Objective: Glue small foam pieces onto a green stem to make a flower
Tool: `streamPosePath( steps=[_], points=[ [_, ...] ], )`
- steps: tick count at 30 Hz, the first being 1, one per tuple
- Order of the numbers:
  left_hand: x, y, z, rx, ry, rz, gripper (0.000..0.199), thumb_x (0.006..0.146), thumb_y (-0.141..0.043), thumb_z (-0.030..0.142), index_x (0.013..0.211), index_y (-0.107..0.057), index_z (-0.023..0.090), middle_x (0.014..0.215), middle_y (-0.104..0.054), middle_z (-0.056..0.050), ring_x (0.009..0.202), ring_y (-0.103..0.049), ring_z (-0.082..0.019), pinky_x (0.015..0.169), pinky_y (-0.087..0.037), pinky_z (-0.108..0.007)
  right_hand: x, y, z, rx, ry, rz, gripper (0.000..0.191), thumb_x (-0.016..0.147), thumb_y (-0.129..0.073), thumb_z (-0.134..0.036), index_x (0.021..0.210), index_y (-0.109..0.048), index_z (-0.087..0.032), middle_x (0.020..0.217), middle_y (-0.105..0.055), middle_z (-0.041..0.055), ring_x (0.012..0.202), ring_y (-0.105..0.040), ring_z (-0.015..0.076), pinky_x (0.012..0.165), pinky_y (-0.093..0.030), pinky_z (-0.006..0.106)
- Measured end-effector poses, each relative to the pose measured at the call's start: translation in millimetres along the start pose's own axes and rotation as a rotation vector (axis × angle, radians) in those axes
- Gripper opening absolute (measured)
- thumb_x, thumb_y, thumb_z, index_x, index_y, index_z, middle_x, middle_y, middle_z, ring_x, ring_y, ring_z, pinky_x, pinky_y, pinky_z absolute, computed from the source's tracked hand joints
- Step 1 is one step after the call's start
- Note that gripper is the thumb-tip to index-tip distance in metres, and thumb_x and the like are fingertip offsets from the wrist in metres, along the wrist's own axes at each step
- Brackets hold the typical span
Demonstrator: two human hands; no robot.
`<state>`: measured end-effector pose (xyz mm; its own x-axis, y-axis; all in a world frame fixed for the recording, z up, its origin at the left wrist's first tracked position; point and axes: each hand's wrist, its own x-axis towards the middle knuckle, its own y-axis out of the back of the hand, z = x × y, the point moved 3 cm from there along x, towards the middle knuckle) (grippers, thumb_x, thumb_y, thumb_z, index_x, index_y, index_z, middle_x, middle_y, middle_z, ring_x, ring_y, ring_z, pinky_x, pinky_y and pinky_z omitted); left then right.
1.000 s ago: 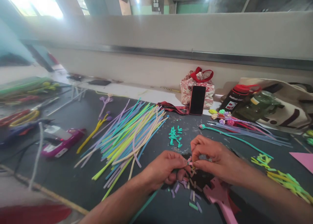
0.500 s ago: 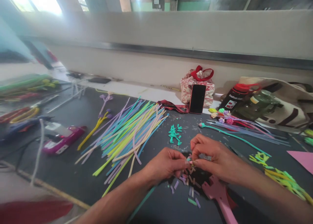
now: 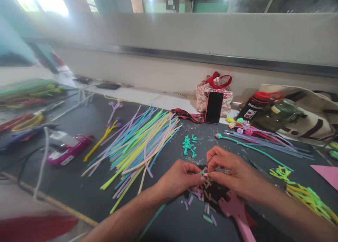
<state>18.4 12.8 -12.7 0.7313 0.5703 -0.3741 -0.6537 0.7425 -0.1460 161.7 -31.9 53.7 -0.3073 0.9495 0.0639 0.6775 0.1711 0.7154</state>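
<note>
My left hand (image 3: 181, 175) pinches the top of a teal pipe cleaner (image 3: 154, 217), whose stem runs down past the wrist to the lower edge. At the fingertips its tip shows teal with small pink bits. My right hand (image 3: 224, 166) meets it from the other side, thumb and finger pressed together on a small pink piece. Beneath both hands lie cut pipe cleaner pieces (image 3: 207, 208) in purple, peach and green. A pile of short teal pieces (image 3: 188, 146) sits just beyond. Close to the right wrist is a pink flat-handled tool (image 3: 236, 212), partly hidden.
Long pastel pipe cleaners (image 3: 139, 143) spread across the middle left. A magenta glue gun (image 3: 70, 152) lies farther left. At the back stand a phone (image 3: 213, 107), a patterned bag (image 3: 200, 88) and a black bottle (image 3: 252, 106). Finished flower stems (image 3: 245, 127) lie right.
My hands stay together at the stem's tip, with only slight finger movement. The whole view has shifted a little; nothing on the table has visibly moved.
</note>
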Motion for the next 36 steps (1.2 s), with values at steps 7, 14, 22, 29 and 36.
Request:
streamPosePath(
  steps=[7, 14, 22, 29, 36],
  points=[
    [-2.2, 2.0, 4.2, -0.276, 0.016, 0.020, 0.023, 0.059, -0.070, 0.028, 0.072, -0.058, 0.013, 0.043, -0.041, 0.009, 0.034, -0.021, -0.001, 0.036, -0.008, -0.018, -7.4, -7.6, 5.5, 0.144, -0.033, 0.171, 0.014, 0.080, -0.052, -0.013, 0.068, -0.056, -0.019, 0.078, -0.049, -0.0008, 0.075, -0.051, 0.0123, 0.068, -0.037, 0.024],
    [-4.4, 0.9, 7.9, -0.364, -0.021, 0.031, 0.015, 0.062, -0.067, 0.022, 0.065, -0.056, 0.013, 0.043, -0.042, 0.008, 0.033, -0.021, 0.000, 0.035, -0.005, -0.019, 1.3, -18.3, 10.9, 0.384, -0.093, 0.120, 0.014, 0.077, -0.056, -0.019, 0.064, -0.057, -0.018, 0.076, -0.051, -0.0005, 0.076, -0.051, 0.0140, 0.069, -0.037, 0.025],
    [-2.4, 4.4, 3.8, -0.414, 0.011, -0.055, 0.014, 0.062, -0.067, 0.020, 0.065, -0.054, 0.014, 0.044, -0.042, 0.008, 0.033, -0.020, 0.001, 0.036, -0.004, -0.018, 3.8, -24.7, 20.8, 0.717, -0.267, 0.002, 0.011, 0.073, -0.061, -0.026, 0.067, -0.058, -0.017, 0.073, -0.051, -0.0015, 0.066, -0.046, 0.0122, 0.061, -0.035, 0.023],
    [-0.6, 0.3, 2.2, -0.438, 0.036, -0.083, 0.018, 0.059, -0.069, 0.021, 0.064, -0.053, 0.014, 0.044, -0.043, 0.008, 0.033, -0.020, 0.001, 0.036, -0.005, -0.018, 5.7, -30.9, 26.9, 0.882, -0.213, -0.040, 0.014, 0.069, -0.066, -0.027, 0.065, -0.060, -0.016, 0.075, -0.054, -0.0005, 0.071, -0.048, 0.0137, 0.066, -0.037, 0.025],
    [-1.3, -0.7, 2.8, -0.454, 0.045, -0.036, 0.019, 0.059, -0.069, 0.023, 0.065, -0.053, 0.014, 0.044, -0.044, 0.008, 0.032, -0.020, 0.001, 0.036, -0.004, -0.017, 4.0, -25.3, 32.8, 0.856, -0.294, -0.002, 0.014, 0.068, -0.067, -0.029, 0.066, -0.065, -0.016, 0.072, -0.055, -0.0012, 0.064, -0.048, 0.0115, 0.060, -0.038, 0.023]
  ],
)
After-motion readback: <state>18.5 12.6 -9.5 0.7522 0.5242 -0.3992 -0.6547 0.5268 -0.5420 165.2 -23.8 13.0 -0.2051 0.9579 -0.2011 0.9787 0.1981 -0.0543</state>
